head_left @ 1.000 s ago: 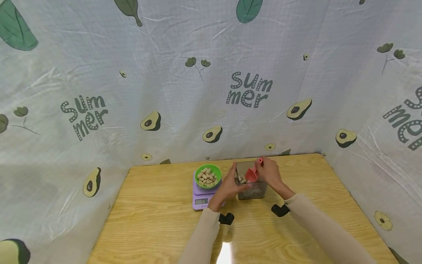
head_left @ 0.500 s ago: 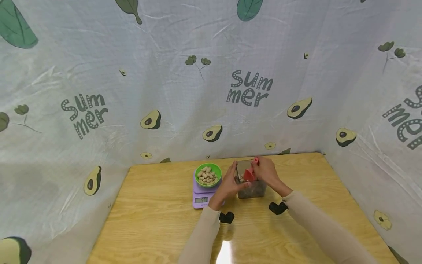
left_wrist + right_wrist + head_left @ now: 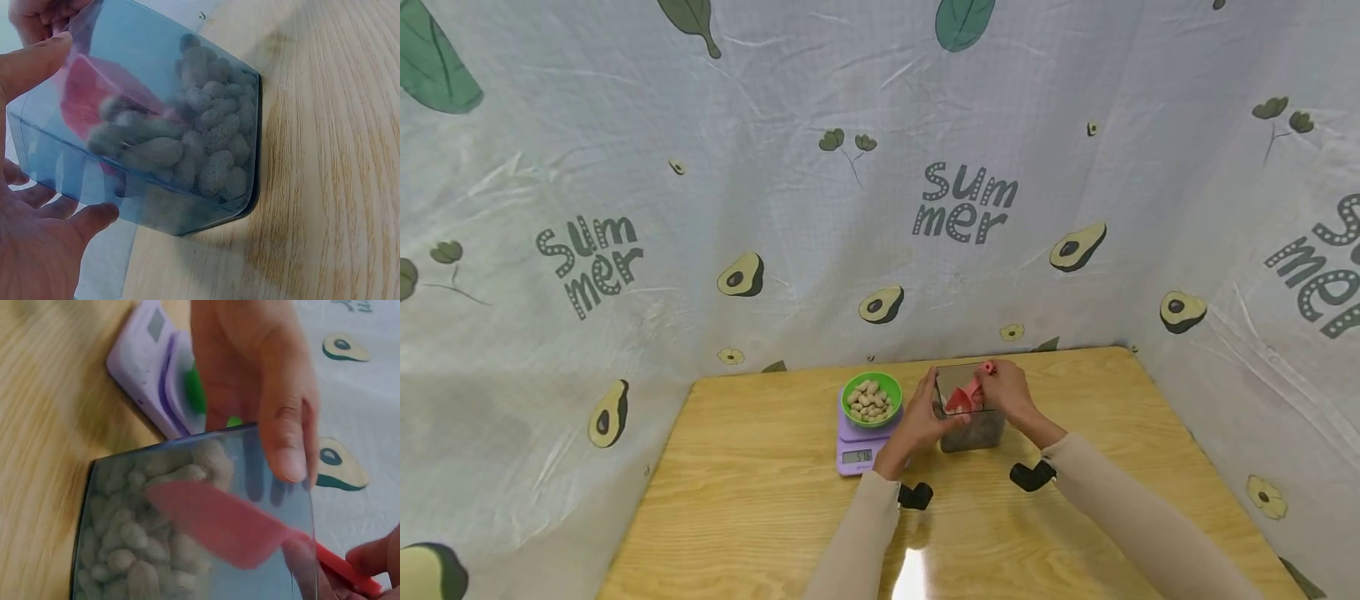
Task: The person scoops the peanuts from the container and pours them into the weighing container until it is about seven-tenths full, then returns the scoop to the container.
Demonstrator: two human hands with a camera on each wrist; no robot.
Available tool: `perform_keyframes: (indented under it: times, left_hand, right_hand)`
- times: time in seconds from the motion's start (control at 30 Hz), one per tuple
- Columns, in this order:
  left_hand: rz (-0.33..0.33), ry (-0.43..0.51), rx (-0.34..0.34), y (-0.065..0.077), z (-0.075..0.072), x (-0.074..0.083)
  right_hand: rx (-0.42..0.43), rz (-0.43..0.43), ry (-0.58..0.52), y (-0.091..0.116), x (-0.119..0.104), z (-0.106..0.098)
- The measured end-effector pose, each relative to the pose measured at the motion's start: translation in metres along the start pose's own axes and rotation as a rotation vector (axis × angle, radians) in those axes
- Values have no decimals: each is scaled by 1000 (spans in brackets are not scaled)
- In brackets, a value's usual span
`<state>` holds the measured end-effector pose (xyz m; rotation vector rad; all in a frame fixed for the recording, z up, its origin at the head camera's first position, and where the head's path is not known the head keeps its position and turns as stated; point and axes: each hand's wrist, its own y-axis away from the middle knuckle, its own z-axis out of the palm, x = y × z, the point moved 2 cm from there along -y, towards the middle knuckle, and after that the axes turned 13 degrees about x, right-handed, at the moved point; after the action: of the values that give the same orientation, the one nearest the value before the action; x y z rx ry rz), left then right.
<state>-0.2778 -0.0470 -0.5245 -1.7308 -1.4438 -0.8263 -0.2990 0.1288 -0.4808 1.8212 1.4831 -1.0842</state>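
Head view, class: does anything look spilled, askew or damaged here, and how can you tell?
Nothing stands out. The green bowl sits on the purple scale with its peanuts inside, and none show loose on the table. The see-through container, gripped by the left hand, shows no visible crack.

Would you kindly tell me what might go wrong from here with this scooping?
Peanuts could spill over the rim of the see-through container if the red scoop, dipped among them, comes up overfull. The left hand is close beside the purple scale, so a sideways move might nudge it or the green bowl on top.
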Motion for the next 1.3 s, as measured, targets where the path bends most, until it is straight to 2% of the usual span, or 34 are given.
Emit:
perform_keyframes:
  times: [0.17, 0.3, 0.5, 0.73, 1.0, 1.3]
  left_hand:
    - [-15, 12, 1, 0, 1, 1]
    - [-12, 7, 2, 0, 3, 0]
    - [-14, 30, -3, 2, 4, 1]
    - [-27, 32, -15, 4, 3, 2]
    - [-21, 58, -8, 6, 3, 1]
    - [34, 21, 10, 10, -18, 13]
  right_hand:
    - [-9, 184, -182, -4, 3, -9]
    - [-14, 272, -286, -6, 8, -16]
    - [-37, 379, -526, -7, 23, -26]
    - [-30, 448, -710, 2, 34, -35]
    - [13, 501, -800, 4, 37, -43]
    - [-5, 463, -875, 0, 21, -56]
